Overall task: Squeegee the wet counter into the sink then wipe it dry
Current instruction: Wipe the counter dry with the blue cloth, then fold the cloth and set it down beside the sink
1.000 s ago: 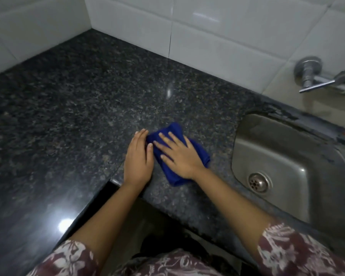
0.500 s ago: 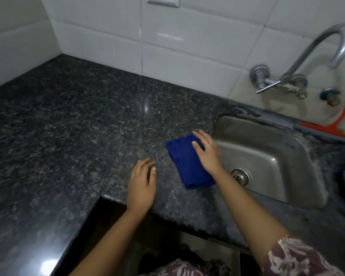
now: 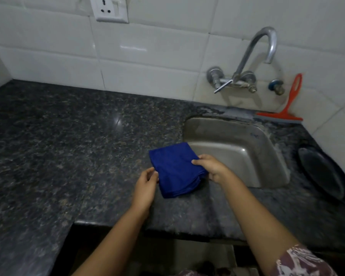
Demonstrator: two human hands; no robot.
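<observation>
A folded blue cloth [image 3: 173, 170] lies on the dark speckled granite counter [image 3: 68, 146], just left of the steel sink [image 3: 237, 148]. My right hand [image 3: 213, 168] pinches the cloth's right edge, thumb on top. My left hand [image 3: 147, 186] touches the cloth's left edge with its fingertips curled around it. A red squeegee [image 3: 287, 108] leans against the tiled wall behind the sink's far right corner, blade down on the counter.
A curved metal tap [image 3: 253, 56] juts from the wall above the sink. A dark round plate [image 3: 323, 172] lies on the counter right of the sink. A wall socket [image 3: 112, 8] sits at top. The counter's front edge steps back near my arms.
The cloth has slid right toward the sink. My right hand went from flat on the cloth to pinching its edge, and my left hand moved right to meet the cloth's left edge.
</observation>
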